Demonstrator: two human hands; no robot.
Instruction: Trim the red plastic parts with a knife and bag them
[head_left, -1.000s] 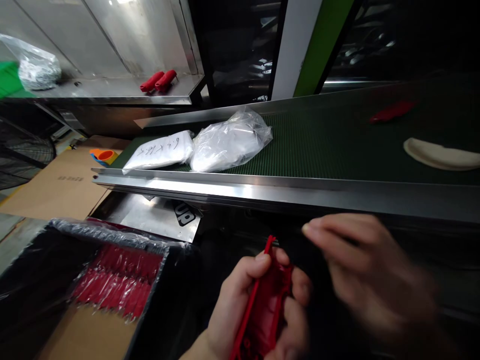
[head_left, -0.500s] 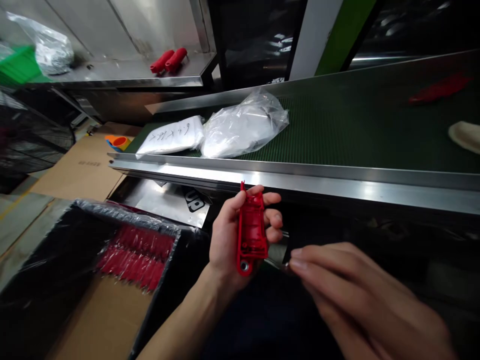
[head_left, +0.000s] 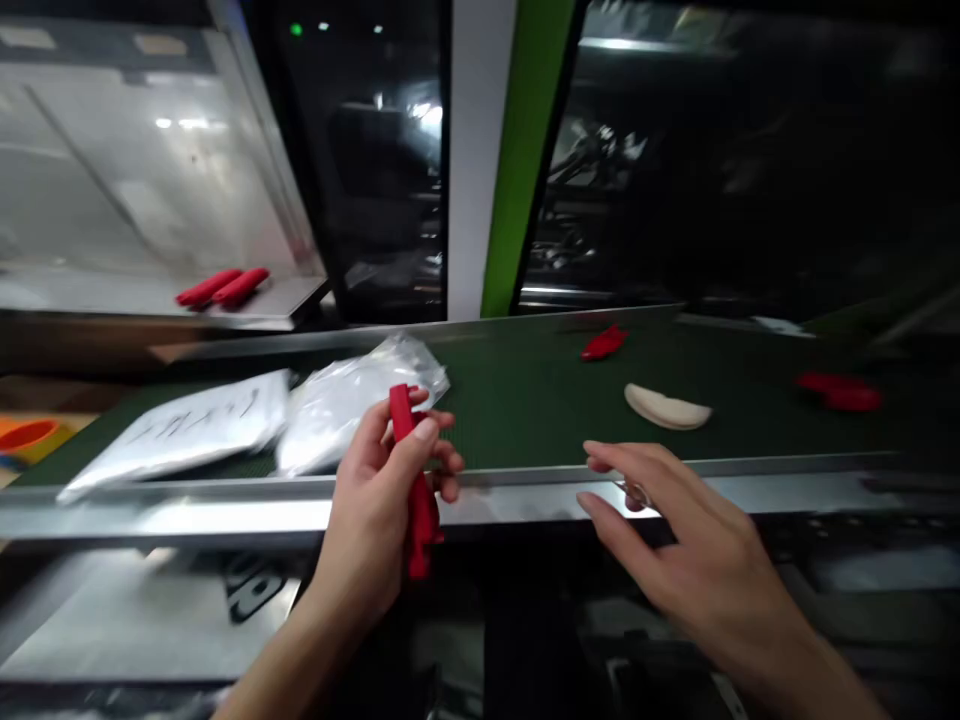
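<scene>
My left hand is closed round a red plastic casing, held upright with its side towards me; its hollow face is turned away to the right. Over the front rail of the belt reaches my right hand, thumb and forefinger apart. A small shiny metal tool with a looped end is tucked in its curled fingers; its exact kind is hard to make out. Just beyond the right hand lies a cream half-moon piece on the green conveyor belt. Farther back on the belt is a red part.
Two clear plastic bags of white material, a marked one and a rumpled one, lie on the belt's left. Another red part is at right. Two red parts rest on a metal shelf. A metal rail edges the belt.
The view has swung up and to the right. The red casing has turned from hollow side up to edge-on. My right hand has opened its thumb and forefinger and moved over the rail.
</scene>
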